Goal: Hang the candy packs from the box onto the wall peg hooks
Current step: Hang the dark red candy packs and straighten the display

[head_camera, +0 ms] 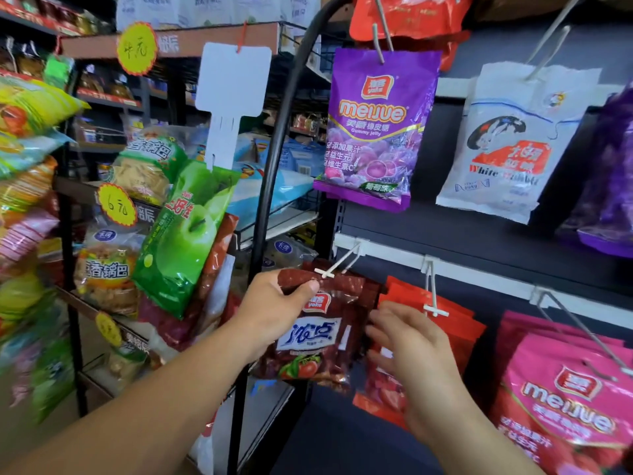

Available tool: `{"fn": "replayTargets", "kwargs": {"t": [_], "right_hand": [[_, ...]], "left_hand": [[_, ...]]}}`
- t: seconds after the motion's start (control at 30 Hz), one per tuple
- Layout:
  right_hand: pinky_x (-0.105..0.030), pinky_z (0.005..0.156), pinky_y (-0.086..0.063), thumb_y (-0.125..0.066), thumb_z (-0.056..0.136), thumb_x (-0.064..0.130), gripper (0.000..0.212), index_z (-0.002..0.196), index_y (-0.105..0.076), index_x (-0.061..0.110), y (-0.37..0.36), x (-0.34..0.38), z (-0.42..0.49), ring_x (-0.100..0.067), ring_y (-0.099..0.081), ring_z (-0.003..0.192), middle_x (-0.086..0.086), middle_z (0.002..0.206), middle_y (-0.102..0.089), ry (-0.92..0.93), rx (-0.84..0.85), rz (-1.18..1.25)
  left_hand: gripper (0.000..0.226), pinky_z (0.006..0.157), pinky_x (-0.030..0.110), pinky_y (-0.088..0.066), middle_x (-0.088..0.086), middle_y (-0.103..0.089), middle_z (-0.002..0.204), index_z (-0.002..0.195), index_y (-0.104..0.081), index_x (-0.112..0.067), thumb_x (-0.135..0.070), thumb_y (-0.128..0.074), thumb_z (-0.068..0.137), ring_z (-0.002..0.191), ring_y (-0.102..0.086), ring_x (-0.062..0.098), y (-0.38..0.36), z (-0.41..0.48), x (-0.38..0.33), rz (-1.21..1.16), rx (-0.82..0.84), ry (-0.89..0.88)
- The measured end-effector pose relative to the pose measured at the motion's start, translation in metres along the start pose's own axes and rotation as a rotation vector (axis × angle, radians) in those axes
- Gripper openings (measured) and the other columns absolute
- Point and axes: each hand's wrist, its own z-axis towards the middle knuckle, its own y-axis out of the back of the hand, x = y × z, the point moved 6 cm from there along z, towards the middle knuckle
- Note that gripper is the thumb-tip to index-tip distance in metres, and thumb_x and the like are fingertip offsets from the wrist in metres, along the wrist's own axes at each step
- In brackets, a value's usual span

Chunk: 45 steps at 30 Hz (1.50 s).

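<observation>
A black metal rack (70,262) fills the left of a shop aisle, its shelves stacked with bagged snacks. Yellow starburst price tags sit on its shelf edges: one at the top (137,48), one marked "6" halfway down (117,204), and a third lower (108,329). A blank white hang strip (233,80) dangles from the top shelf's front edge, with a green apple-print bag (185,234) at its foot. A curved black tube (274,149) arches beside the rack's right edge.
</observation>
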Motion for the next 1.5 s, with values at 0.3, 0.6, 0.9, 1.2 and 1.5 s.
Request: {"fn": "replayTargets", "kwargs": {"t": [0.3, 0.6, 0.9, 1.2, 1.5], "right_hand": [[-0.023, 0.086, -0.053, -0.067, 0.094, 0.028, 0.011, 0.09, -0.077, 0.032, 0.033, 0.002, -0.015, 0.0, -0.068, 0.094, 0.025, 0.092, -0.074, 0.465, 0.054, -0.901], [-0.027, 0.106, -0.049, -0.068, 0.095, 0.027, 0.019, 0.111, -0.078, 0.031, 0.019, 0.017, -0.012, -0.001, -0.064, 0.121, 0.019, 0.125, -0.071, 0.643, 0.091, -0.91], [-0.012, 0.09, -0.05, -0.066, 0.097, 0.023, 0.019, 0.113, -0.075, 0.03, -0.013, 0.017, 0.002, 0.006, -0.066, 0.103, 0.022, 0.107, -0.074, 0.542, 0.177, -0.801], [-0.043, 0.113, -0.048, -0.059, 0.093, 0.038, 0.034, 0.12, -0.075, 0.027, 0.037, -0.018, -0.008, -0.017, -0.059, 0.136, 0.007, 0.134, -0.07, 0.705, 0.042, -1.207], [-0.046, 0.115, -0.047, -0.043, 0.093, 0.057, 0.057, 0.131, -0.071, 0.024, 0.053, -0.019, -0.005, -0.022, -0.052, 0.144, -0.001, 0.145, -0.065, 0.608, 0.185, -1.342]], "left_hand": [[0.015, 0.092, 0.047, -0.06, 0.002, -0.081, 0.094, 0.099, -0.078, -0.019, -0.031, -0.077, 0.089, 0.091, -0.077, 0.023, -0.012, 0.014, 0.015, -0.025, -0.001, 0.055], [0.008, 0.078, 0.03, -0.06, 0.001, -0.08, 0.088, 0.095, -0.079, -0.017, -0.021, -0.073, 0.093, 0.083, -0.075, 0.016, -0.015, 0.02, 0.005, -0.038, -0.045, 0.008], [0.011, 0.089, 0.047, -0.062, 0.002, -0.08, 0.092, 0.101, -0.077, -0.02, -0.023, -0.074, 0.091, 0.089, -0.077, 0.019, -0.012, 0.018, 0.019, 0.028, 0.033, -0.061], [0.025, 0.074, 0.033, -0.059, -0.004, -0.073, 0.085, 0.094, -0.07, -0.022, -0.039, -0.081, 0.08, 0.079, -0.069, 0.016, -0.006, 0.027, 0.019, 0.429, -0.219, -0.174], [0.036, 0.094, 0.034, -0.051, -0.005, -0.055, 0.113, 0.113, -0.059, -0.022, -0.019, -0.076, 0.082, 0.108, -0.06, 0.018, -0.043, -0.04, 0.017, 0.553, -0.061, -0.294]]}}
